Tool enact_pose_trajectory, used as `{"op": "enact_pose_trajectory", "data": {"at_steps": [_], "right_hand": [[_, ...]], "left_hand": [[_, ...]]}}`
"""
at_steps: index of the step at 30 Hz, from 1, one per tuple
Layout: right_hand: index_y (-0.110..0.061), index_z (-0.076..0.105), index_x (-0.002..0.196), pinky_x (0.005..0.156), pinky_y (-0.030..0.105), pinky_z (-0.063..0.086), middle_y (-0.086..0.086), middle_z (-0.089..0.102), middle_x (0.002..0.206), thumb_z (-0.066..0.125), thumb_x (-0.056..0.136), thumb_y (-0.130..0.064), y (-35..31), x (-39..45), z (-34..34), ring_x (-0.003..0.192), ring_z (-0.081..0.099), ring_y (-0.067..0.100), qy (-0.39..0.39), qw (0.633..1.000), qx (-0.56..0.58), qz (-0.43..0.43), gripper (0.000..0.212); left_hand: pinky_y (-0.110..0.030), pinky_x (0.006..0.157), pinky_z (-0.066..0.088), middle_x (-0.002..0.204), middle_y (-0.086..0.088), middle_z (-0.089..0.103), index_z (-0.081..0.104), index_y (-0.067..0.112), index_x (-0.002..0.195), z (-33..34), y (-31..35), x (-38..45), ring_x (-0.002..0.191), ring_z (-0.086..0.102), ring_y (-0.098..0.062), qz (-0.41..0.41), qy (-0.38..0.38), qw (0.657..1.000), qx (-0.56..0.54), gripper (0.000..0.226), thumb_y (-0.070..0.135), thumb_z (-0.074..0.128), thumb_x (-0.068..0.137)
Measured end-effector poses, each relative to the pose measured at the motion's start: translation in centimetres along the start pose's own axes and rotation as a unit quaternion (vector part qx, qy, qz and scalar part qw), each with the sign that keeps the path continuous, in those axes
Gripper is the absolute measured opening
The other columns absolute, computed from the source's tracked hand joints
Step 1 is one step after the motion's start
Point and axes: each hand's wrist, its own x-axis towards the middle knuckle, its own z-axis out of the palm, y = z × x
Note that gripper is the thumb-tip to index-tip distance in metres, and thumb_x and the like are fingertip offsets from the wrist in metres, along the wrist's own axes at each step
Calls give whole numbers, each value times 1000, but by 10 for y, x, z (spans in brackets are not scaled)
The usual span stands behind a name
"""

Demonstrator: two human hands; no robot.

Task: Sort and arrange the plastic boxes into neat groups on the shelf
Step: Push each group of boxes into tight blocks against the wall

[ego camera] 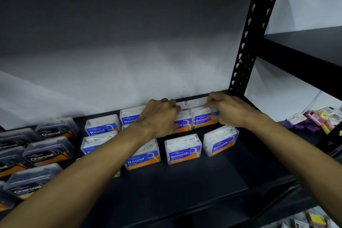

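At the far left we see the Charcoal boxes gathered in their own cluster on the dark shelf, several of them lying at slightly different angles, so that group looks formed but not yet squared up. Next come the Round boxes, blue-and-orange labelled, standing in two loose columns; our left forearm crosses over some of them, so we cannot count them fully.

Our left hand reaches to the back row, fingers curled down over a Smooth box that it largely hides; it appears to grip that box, though the far side of the hold is out of sight. Just beside it, our right hand pinches the top edge of the rear Smooth box at the back right, thumb at its front face and fingertips on its lid (another clear box seems to sit behind it, against the wall).

In front, one front Smooth box stands fairly straight, and the tilted Smooth box to its right is turned askew and apart from its neighbour.

We judge the sorting by kind mostly done; what is left is straightening rows, chiefly on the Smooth side and among the Charcoal ones.
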Motion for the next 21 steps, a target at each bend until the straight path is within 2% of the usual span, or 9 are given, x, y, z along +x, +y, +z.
{"op": "enact_pose_trajectory", "data": {"at_steps": [14, 21], "right_hand": [[-20, 55, 131, 87, 27, 46, -3, 47, 129, 63, 88, -37, -2, 1, 1, 110, 50, 15, -8, 1000, -26, 8, 47], [-21, 55, 131, 86, 28, 43, -1, 50, 129, 62, 88, -39, -3, 1, 1, 115, 48, 17, 4, 999, -44, 7, 48]], "left_hand": [[-36, 78, 47, 128, -4, 55, 54, 17, 130, 3, 1, 0, 107, 55, -21, 13, 23, 999, 31, 49, 48, 55, 92], [-38, 82, 50, 131, -4, 53, 53, 17, 132, 5, -1, 0, 111, 53, -21, 17, 22, 999, 33, 50, 49, 54, 93]]}}
